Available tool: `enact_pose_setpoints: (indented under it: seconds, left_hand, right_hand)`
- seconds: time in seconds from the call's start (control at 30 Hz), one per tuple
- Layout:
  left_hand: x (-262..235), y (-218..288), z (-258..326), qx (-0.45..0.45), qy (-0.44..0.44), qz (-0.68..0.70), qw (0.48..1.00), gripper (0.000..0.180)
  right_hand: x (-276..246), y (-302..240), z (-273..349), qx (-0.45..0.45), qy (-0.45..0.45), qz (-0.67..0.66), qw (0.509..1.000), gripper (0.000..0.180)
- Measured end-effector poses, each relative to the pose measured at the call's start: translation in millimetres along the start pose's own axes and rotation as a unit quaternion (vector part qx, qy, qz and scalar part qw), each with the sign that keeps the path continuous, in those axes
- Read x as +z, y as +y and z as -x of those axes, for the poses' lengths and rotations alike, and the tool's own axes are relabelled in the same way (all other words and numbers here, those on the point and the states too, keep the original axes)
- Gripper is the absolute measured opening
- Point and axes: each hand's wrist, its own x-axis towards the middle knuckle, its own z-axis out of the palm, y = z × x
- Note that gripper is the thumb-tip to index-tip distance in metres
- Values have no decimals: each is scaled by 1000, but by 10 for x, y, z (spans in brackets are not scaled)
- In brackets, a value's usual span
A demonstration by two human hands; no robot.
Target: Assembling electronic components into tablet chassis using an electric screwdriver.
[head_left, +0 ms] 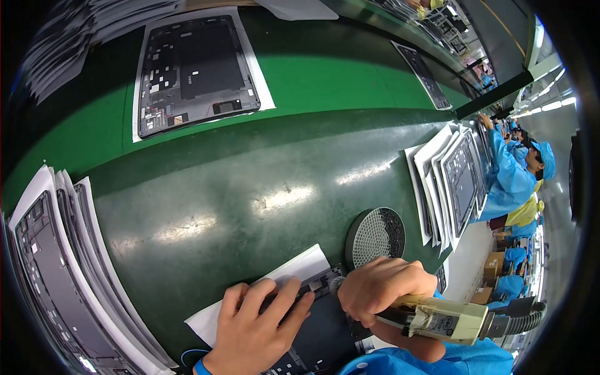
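With fingers spread, my left hand rests on the upper edge of a dark tablet-like device panel at the bottom middle, holding nothing. A white sheet sticks out from under that panel. My right hand is closed round a cream-coloured electric screwdriver, whose corded end points right. Its tip is hidden behind the fingers, over the panel's upper right part. Just beyond the right hand stands a round tray with a gridded inside, small dark screws gathered along its right side.
Stacks of panels with white sheets stand at left and right. Farther off, another panel lies on a green strip, a second one farther right. A co-worker in blue sits beyond the right stack.
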Motion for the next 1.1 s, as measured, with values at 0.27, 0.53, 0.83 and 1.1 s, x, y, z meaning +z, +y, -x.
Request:
enact_pose_setpoints:
  seconds: [0.27, 0.53, 0.83, 1.1]
  left_hand:
    - [-12, 173, -127, 11, -34, 8, 999, 33]
    - [-49, 333, -314, -37, -84, -12, 996, 30]
    - [298, 326, -608, -12, -47, 53, 997, 18]
    - [373, 404, -780, -34, -58, 54, 996, 13]
  right_hand:
    - [-81, -228, -53, -6, 29, -18, 999, 34]
    - [-253, -487, -144, -21, 60, -18, 998, 57]
    - [-417, -506, -47, -25, 122, -121, 985, 91]
    - [-728, -666, -83, 61, 182, -229, 954, 86]
